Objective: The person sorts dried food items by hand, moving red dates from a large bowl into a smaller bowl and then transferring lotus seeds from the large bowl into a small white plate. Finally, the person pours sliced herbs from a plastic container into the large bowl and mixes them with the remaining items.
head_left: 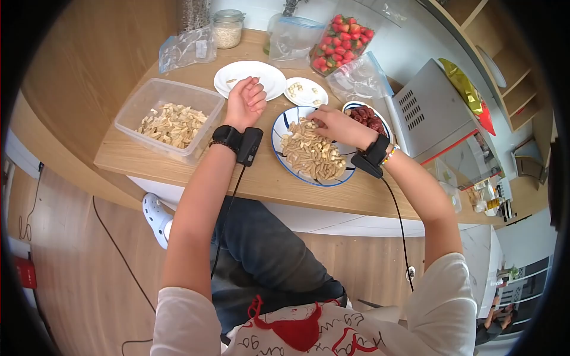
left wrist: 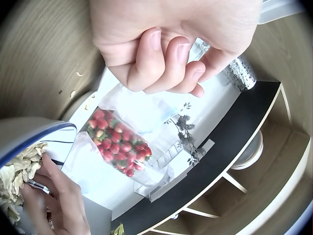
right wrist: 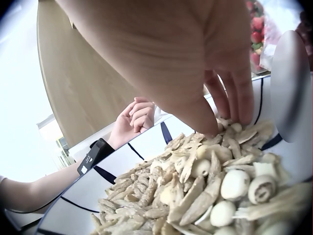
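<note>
A blue-rimmed bowl (head_left: 276, 148) holds pale strips and round white seeds (right wrist: 234, 184). My right hand (head_left: 341, 126) reaches into its far side; in the right wrist view, the thumb and fingertips pinch a small white seed (right wrist: 236, 127) at the heap's edge. Over the white oval plate (head_left: 222, 80) is my left hand (head_left: 246, 104), its fingers loosely curled; nothing shows in it, though the palm is partly hidden. A smaller plate (head_left: 291, 98) with a few white seeds stands beyond the bowl.
Left stands a plastic box (head_left: 127, 126) of pale slices. Behind are a glass jar (head_left: 228, 32), plastic bags and a strawberry pack (head_left: 343, 44). A bowl of dark red fruit (head_left: 365, 117) and a grey appliance (head_left: 409, 101) are at the right.
</note>
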{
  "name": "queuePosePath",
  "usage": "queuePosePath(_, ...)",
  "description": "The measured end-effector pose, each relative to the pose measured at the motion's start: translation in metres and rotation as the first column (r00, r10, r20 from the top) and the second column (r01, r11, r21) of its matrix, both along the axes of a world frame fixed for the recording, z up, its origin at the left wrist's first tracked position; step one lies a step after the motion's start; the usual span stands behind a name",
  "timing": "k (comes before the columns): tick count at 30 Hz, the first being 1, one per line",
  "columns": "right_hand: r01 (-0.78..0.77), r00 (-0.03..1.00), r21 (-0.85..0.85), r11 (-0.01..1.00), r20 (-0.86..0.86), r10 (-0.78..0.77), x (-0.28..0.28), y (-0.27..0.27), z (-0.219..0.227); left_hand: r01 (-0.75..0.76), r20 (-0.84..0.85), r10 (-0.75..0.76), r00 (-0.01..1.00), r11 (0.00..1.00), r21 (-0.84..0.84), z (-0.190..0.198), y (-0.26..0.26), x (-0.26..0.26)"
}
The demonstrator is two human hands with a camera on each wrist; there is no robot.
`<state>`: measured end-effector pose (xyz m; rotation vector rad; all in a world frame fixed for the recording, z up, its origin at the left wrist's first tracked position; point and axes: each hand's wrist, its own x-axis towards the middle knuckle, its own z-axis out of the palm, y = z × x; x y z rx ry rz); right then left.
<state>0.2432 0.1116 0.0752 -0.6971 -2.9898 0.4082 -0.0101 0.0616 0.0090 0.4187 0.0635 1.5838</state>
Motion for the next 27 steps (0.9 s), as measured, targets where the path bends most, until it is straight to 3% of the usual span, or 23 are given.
queuePosePath(7, -0.051, 0.997, 0.027, 0.998, -0.051, 0.052, -0.004, 0.004, -0.006, 0.009, -0.005, -0.009, 1.0, 1.0, 0.022, -0.001, 0.0, -0.001)
queuePosePath(16, 0.091, 0.995, -0.121, 0.989, -0.035, -0.096, -0.001, 0.007, -0.004, 0.0, 0.001, 0.0, 1.0, 1.0, -0.007, 0.0, -0.001, -0.001)
queuePosePath(19, 0.156, 0.982, -0.276, 0.948, -0.058, -0.179, 0.004, 0.007, 0.003, -0.001, 0.002, 0.001, 1.0, 1.0, -0.008, 0.0, -0.001, 0.0)
queuePosePath(22, 0.105, 0.958, -0.537, 0.837, -0.171, -0.23, 0.013, 0.024, -0.001, 0.012, -0.001, -0.012, 1.0, 1.0, 0.003, 0.0, 0.0, -0.001)
queuePosePath(26, 0.14, 0.896, -0.876, 0.463, -0.087, -0.436, 0.013, 0.033, 0.014, 0.02, -0.008, -0.02, 1.0, 1.0, 0.012, -0.001, 0.0, -0.002)
queuePosePath(27, 0.126, 0.891, -0.902, 0.413, -0.08, -0.447, 0.011, 0.034, 0.018, 0.016, -0.008, -0.016, 1.0, 1.0, 0.014, -0.001, 0.0, -0.001)
